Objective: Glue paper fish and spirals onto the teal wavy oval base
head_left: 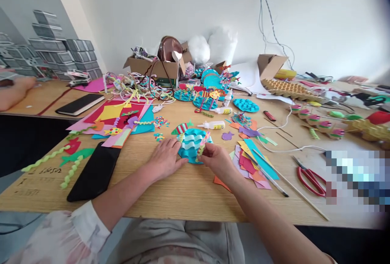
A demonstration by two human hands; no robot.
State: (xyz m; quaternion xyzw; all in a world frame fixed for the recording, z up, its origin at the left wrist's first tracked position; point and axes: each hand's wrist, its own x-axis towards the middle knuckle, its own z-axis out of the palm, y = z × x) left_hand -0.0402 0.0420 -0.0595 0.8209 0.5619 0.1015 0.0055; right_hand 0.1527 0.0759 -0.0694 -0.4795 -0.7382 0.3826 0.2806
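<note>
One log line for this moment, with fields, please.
left hand: flat on blue wave craft | right hand: pinching paper strip | scissors: idle

Both hands rest near the front middle of the wooden worktop (pixel 189 195). The left hand (pixel 166 158) lies flat, fingers touching the left edge of a blue paper piece with wavy layers (pixel 191 144). The right hand (pixel 217 160) pinches a small curly paper strip (pixel 201 148) – pink and yellow-green – held over the blue piece's right side. A striped paper fish (pixel 182 128) sits just behind the piece. Two glue bottles (pixel 213 125) lie further back. A stack of coloured paper offcuts (pixel 251 162) lies right of the right hand, with red-handled scissors (pixel 310 179) well beyond. A black phone (pixel 94 172) lies to the left.
</note>
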